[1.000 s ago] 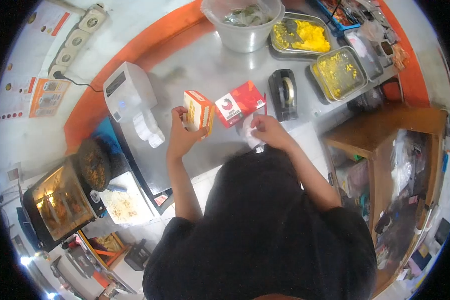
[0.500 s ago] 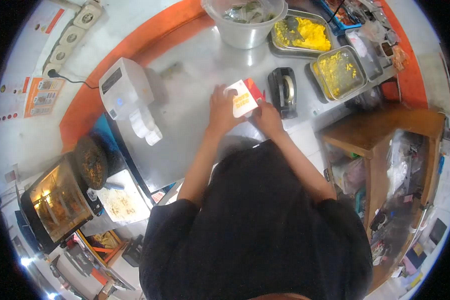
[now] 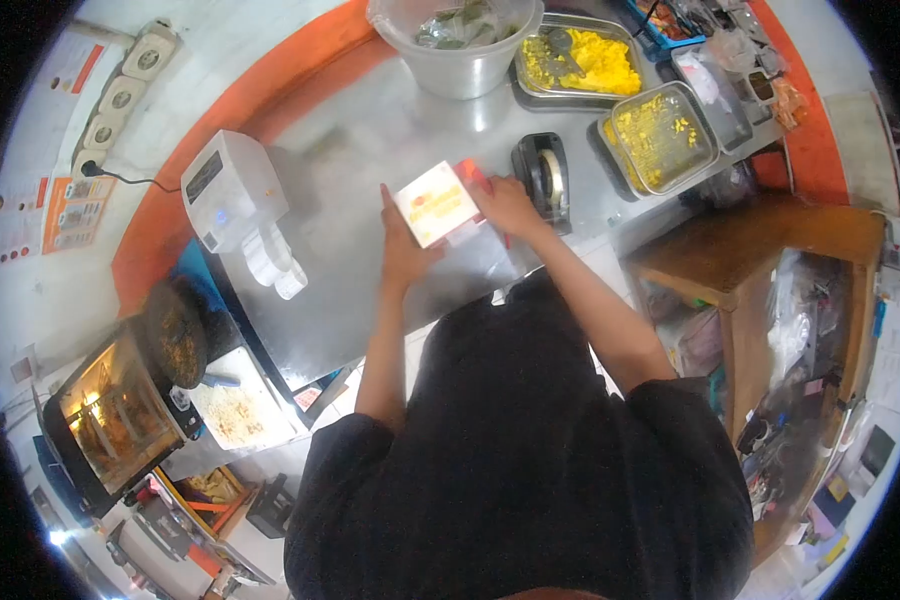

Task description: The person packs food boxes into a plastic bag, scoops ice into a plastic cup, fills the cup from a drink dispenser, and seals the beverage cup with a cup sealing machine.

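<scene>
A small white paper box [image 3: 436,205] with yellow-orange lettering and a red side is held over the steel counter [image 3: 345,290]. My left hand [image 3: 405,248] supports its left edge, one finger stretched up along the side. On the opposite side, my right hand [image 3: 508,208] grips the red part, its fingers bent around that edge. Some of the fingers are hidden by the box. Close to my right hand stands a black tape dispenser [image 3: 525,160] with a roll of tape.
A white label printer [image 3: 232,185] with a curling paper strip stands at left. Toward the back are a translucent bucket [image 3: 460,75] and two trays of yellow food, one [image 3: 610,65] fuller than the other [image 3: 705,155]. Right of the counter stands a wooden shelf unit [image 3: 770,225].
The box has turned and shifted left in the view, its broad printed face now showing more. My left hand has moved down to its left edge; my right hand has risen to the red side.
</scene>
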Available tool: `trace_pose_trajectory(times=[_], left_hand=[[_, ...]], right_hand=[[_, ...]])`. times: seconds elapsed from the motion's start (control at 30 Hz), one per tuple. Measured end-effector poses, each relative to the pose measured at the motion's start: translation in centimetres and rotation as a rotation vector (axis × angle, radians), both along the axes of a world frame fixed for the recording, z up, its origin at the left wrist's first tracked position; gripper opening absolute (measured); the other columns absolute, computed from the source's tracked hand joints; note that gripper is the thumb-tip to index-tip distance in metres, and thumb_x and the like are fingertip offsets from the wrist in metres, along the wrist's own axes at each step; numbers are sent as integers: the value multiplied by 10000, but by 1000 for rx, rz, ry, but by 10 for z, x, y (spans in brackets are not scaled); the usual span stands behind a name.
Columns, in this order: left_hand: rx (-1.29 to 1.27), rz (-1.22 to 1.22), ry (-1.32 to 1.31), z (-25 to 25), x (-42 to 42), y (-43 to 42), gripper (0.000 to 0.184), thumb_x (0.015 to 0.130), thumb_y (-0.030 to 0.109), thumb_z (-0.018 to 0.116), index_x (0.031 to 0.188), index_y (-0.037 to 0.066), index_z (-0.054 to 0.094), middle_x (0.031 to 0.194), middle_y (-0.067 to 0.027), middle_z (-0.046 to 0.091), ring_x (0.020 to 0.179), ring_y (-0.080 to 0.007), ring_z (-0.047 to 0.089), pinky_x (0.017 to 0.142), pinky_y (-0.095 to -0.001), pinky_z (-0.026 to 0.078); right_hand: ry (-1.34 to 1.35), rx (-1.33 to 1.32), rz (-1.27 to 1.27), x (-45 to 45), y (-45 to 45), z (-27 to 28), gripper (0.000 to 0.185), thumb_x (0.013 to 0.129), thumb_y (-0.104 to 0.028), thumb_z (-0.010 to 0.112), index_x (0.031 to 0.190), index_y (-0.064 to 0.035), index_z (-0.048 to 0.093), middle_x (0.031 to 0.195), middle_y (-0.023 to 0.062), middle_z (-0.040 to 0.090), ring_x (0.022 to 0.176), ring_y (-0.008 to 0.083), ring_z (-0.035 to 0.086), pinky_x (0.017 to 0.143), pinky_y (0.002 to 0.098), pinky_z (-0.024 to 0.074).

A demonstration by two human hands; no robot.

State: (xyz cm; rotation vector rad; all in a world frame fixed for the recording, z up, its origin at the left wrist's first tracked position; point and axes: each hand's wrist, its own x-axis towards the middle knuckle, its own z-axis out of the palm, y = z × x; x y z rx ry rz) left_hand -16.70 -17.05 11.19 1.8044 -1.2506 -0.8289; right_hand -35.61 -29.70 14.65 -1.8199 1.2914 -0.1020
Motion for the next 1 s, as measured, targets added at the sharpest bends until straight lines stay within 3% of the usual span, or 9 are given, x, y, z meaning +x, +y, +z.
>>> trace_pose_trajectory(times=[0.07, 0.13, 0.2, 0.47, 0.6, 0.7, 0.87, 0.9, 1.0], left_hand=[[-33, -14, 59, 21, 5, 3, 1389, 565, 2, 861, 1593, 14, -73, 1428, -233, 404, 1327, -377, 476, 1081, -427, 450], [-55, -32, 111, 61, -2, 6, 1370, 579, -26, 850, 1597, 30, -66, 1415, -217, 426, 1306, -350, 506, 1057, -422, 475], [41, -34, 313, 110, -16, 2, 1346, 606, -46, 847, 1596, 49, -59, 1408, -193, 447, 1256, -299, 559, 1011, -401, 513], [-132, -215, -8, 147, -139, -31, 1301, 599, -19, 879, 1576, 39, 21, 1347, -160, 538, 1196, -265, 595, 1024, -389, 477], [-235, -431, 88, 147, -260, -55, 1305, 585, 19, 899, 1573, 49, 47, 1341, -159, 551, 1196, -263, 592, 1039, -392, 459], [-202, -583, 73, 141, -370, -65, 1305, 578, 5, 899, 1575, 66, 60, 1347, -155, 547, 1219, -259, 579, 1044, -392, 462], [-220, -921, 127, 114, -561, -58, 1248, 611, -18, 876, 1563, 48, 72, 1361, -186, 529, 1265, -291, 554, 1071, -424, 439], [-84, -993, 320, 103, -607, -54, 1246, 606, -28, 874, 1559, 31, 73, 1398, -187, 494, 1280, -285, 541, 1089, -405, 432], [-226, -1252, 251, 89, -728, -41, 1255, 608, -34, 876, 1558, 19, 59, 1407, -182, 488, 1284, -272, 540, 1093, -387, 436]], right_hand=[[-4, 75, -68, -5, 3, 14, 724, 977, -600, 481, 1190, 71, 649, 1183, 312, 634, 1145, 410, 596, 1014, 448, 447], [-222, -54, -207, -17, 11, 11, 678, 990, -581, 482, 1123, 53, 678, 1161, 266, 649, 970, 402, 660, 957, 460, 481], [-292, 123, -234, -42, 12, 39, 649, 997, -547, 509, 1225, 46, 639, 1233, 249, 609, 1078, 359, 643, 963, 432, 482], [-745, -5, -536, -220, 47, 69, 497, 1077, -415, 452, 1268, 7, 631, 1183, 148, 651, 1133, 232, 606, 997, 343, 449], [-665, -119, -740, -369, 117, 56, 473, 1072, -407, 470, 1254, -2, 631, 1127, 123, 672, 1094, 215, 618, 961, 325, 469], [-645, 14, -911, -487, 201, 36, 469, 1064, -410, 491, 1254, -2, 626, 1093, 118, 686, 1027, 192, 645, 880, 325, 501], [-392, -2, -1479, -632, 367, 29, 515, 1037, -427, 537, 1233, 43, 620, 1025, 122, 707, 901, 194, 684, 798, 325, 530], [-433, -1, -1641, -651, 391, 33, 488, 1022, -398, 571, 1227, 42, 622, 1021, 132, 706, 881, 200, 687, 787, 320, 529], [-514, -111, -1892, -696, 437, 55, 468, 1016, -375, 586, 1228, 41, 623, 1023, 138, 706, 891, 205, 686, 782, 315, 526]])
